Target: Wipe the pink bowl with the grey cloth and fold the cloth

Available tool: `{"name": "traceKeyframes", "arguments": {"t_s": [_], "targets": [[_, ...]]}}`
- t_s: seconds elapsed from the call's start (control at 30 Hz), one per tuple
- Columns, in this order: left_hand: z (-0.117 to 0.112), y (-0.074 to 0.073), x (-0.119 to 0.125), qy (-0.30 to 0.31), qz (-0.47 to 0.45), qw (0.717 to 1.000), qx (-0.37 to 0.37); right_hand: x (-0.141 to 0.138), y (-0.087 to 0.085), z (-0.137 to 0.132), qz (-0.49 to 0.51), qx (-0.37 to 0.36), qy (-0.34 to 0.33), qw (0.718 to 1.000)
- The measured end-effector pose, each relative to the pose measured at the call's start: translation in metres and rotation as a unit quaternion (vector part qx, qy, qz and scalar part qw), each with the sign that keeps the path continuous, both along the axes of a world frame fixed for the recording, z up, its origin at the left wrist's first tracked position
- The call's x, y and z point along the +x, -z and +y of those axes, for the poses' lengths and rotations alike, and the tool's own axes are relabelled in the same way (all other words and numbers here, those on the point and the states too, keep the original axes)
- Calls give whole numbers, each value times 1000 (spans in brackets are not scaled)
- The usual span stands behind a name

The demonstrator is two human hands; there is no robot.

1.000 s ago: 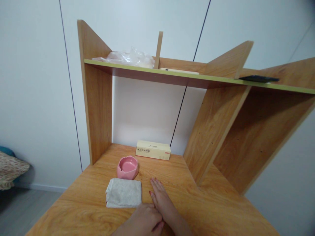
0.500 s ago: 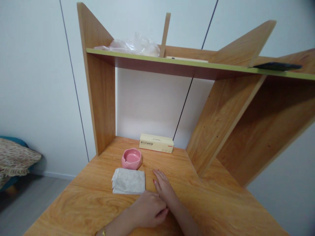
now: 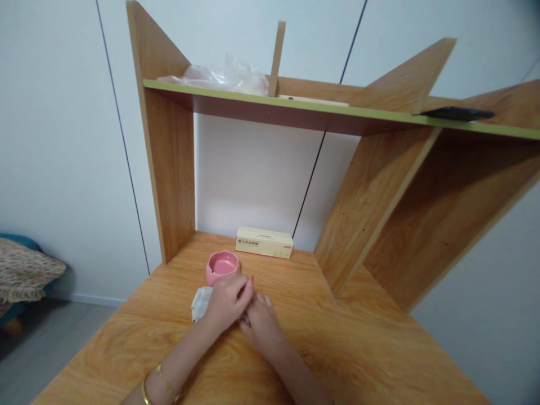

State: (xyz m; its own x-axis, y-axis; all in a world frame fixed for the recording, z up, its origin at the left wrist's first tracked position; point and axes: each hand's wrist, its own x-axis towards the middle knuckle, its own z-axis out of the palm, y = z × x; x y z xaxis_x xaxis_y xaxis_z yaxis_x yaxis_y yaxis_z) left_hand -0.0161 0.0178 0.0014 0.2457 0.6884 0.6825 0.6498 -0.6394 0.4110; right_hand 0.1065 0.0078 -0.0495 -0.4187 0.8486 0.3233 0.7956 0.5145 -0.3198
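Observation:
A folded grey-white cloth lies on the wooden desk, mostly hidden under my hands. My left hand rests on top of the cloth with its fingers curled over the cloth's right edge. My right hand sits just to the right, touching the left hand and the cloth's edge, fingers bent. A pink ashtray stands right behind the cloth. A cream box with a red stripe lies at the back of the desk.
A wooden hutch rises over the desk, with an upright side panel at left and slanted dividers at right. On its green-edged shelf are a clear plastic bag and a dark flat object.
My left hand has moved forward from the desk's near edge onto the cloth, covering most of it. My right hand's fingers have drawn in beside it.

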Motion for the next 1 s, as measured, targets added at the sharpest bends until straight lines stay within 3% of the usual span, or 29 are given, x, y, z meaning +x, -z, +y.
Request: {"name": "traceKeyframes", "arguments": {"t_s": [0.07, 0.13, 0.23, 0.3, 0.5, 0.73, 0.87, 1.0], "targets": [[12, -5, -16, -65, -21, 996, -49, 17, -11, 5, -27, -11, 21, 999], [24, -5, -33, -122, -30, 987, -98, 42, -21, 10, -41, -5, 84, 996], [39, 1, -56, -251, -49, 950, -178, 82, -27, 16, -76, 18, 209, 975], [46, 9, -64, -280, -71, 926, -241, 99, -25, 18, -84, 30, 242, 966], [59, 32, -62, -228, -123, 907, -333, 95, -12, 21, 46, 30, 154, 987], [69, 42, -57, -167, -234, 861, -420, 96, -16, 30, 206, 87, 205, 953], [65, 40, -53, -121, -287, 844, -437, 103, -36, 30, 262, 122, 245, 925], [56, 38, -42, -57, -318, 832, -450, 109, -80, 27, 357, 177, 273, 876]]}}
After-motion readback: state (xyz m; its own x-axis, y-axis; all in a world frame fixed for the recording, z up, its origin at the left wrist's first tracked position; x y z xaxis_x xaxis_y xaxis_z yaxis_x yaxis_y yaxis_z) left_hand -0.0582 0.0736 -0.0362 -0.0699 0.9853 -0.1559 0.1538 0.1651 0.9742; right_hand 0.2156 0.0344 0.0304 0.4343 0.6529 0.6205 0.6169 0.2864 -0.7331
